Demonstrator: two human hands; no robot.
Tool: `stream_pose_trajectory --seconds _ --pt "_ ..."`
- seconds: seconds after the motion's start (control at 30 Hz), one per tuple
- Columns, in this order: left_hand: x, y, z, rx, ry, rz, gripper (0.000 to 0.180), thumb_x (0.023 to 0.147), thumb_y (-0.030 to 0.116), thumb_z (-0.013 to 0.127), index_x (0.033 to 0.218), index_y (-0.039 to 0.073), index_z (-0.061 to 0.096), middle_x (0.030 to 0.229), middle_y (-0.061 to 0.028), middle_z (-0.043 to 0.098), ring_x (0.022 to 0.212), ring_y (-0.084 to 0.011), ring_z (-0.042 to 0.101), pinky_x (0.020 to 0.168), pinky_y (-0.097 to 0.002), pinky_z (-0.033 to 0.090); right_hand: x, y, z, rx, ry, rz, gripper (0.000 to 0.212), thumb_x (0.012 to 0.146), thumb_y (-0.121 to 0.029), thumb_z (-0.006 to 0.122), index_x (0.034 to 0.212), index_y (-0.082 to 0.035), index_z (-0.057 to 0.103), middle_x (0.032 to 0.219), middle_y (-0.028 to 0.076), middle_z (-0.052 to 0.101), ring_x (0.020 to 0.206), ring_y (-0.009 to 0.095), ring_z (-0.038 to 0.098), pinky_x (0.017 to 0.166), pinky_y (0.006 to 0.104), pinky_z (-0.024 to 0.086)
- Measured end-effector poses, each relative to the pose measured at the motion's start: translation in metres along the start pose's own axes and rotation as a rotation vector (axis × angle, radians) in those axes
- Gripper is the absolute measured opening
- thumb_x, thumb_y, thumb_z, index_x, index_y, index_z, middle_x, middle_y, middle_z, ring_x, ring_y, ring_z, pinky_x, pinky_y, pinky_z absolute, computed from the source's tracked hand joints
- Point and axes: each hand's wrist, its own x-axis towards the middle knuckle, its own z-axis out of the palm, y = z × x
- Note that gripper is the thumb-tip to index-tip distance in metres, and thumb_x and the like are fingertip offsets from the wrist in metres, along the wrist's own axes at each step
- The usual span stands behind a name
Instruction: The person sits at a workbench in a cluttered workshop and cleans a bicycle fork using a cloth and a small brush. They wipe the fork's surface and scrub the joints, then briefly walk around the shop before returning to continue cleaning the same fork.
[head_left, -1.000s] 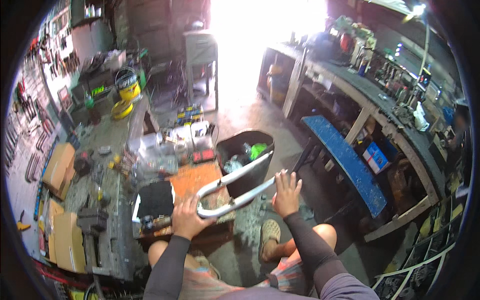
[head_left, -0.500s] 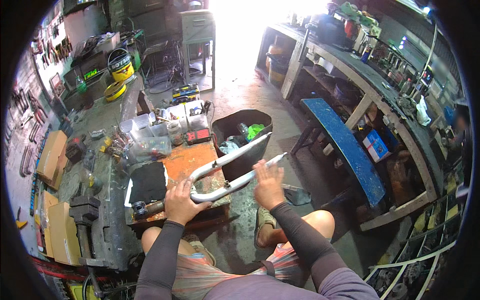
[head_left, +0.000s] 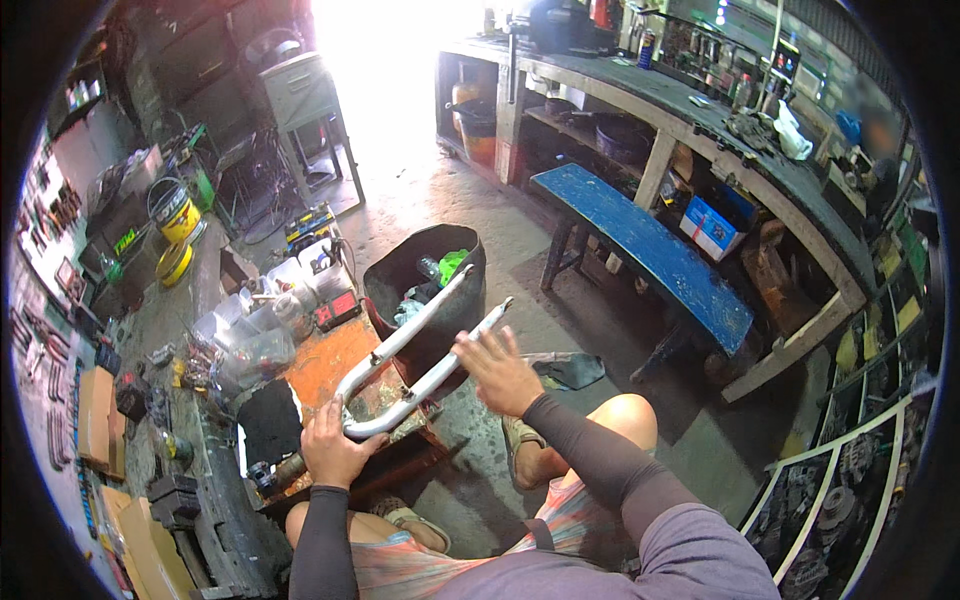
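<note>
A white bicycle fork (head_left: 412, 400) lies over a low orange-topped table (head_left: 325, 358), its two legs pointing away to the right. My left hand (head_left: 335, 445) is wrapped round the crown end, thumb along the near side. The fork's bare steerer tube sticks out to the left, partly behind this hand. My right hand (head_left: 500, 375) lies against the near leg close to its tip, with fingers stretched out. Its palm side is hidden, and no tool shows in it. Beside the steerer tube is a dark square sheet (head_left: 270, 420).
Past the table stands a black bin (head_left: 425, 250) with plastic bags in it, under the fork tips. A blue bench (head_left: 645, 255) and a long workbench (head_left: 690, 115) stand to the right. Clear plastic containers (head_left: 260, 345) crowd the table's far left. Parts racks (head_left: 845, 490) line the near right.
The view has swung right, so the scene sits further left. My left hand keeps its hold on the crown. My right hand remains near the tip of the near leg, fingers still extended.
</note>
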Motion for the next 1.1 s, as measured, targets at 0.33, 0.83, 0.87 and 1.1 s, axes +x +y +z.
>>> stream_pose_trajectory --seconds 0.33,0.83,0.87,1.1 --pt "-0.004 -0.001 0.002 0.009 0.033 0.032 0.114 0.062 0.056 0.104 0.153 -0.001 0.068 0.136 -0.0185 0.076 0.123 -0.0396 0.073 0.108 -0.052 0.055 0.01 0.033 -0.027 -0.092 0.002 0.146 0.07 0.101 -0.019 0.064 0.169 -0.006 0.052 0.179 0.019 0.045 0.169 0.045 0.037 0.134 0.0727 0.029" --pt "-0.001 0.002 0.001 -0.01 -0.005 0.004 0.116 0.062 0.056 0.104 0.155 -0.002 0.067 0.13 -0.0189 0.077 0.121 -0.04 0.073 0.109 -0.0521 0.056 0.003 0.003 -0.012 -0.042 0.029 -0.029 0.083 0.094 -0.024 0.074 0.172 -0.008 0.05 0.181 0.016 0.043 0.168 0.042 0.038 0.136 0.0708 0.027" --pt "0.0 0.003 0.0 -0.008 -0.005 0.003 0.116 0.062 0.057 0.103 0.155 -0.002 0.067 0.131 -0.019 0.077 0.122 -0.04 0.073 0.109 -0.052 0.056 0.003 0.0 -0.011 0.074 0.077 -0.165 0.084 0.093 -0.023 0.075 0.172 -0.009 0.049 0.182 0.015 0.044 0.169 0.042 0.038 0.136 0.0706 0.025" --pt "0.001 0.001 0.006 0.042 0.007 0.015 0.118 0.064 0.068 0.101 0.155 0.002 0.067 0.138 -0.0154 0.075 0.122 -0.0371 0.073 0.106 -0.0506 0.056 0.01 0.007 -0.001 -0.073 0.042 0.217 0.091 0.091 -0.02 0.079 0.174 -0.01 0.045 0.183 0.015 0.04 0.167 0.044 0.038 0.135 0.0719 0.028"
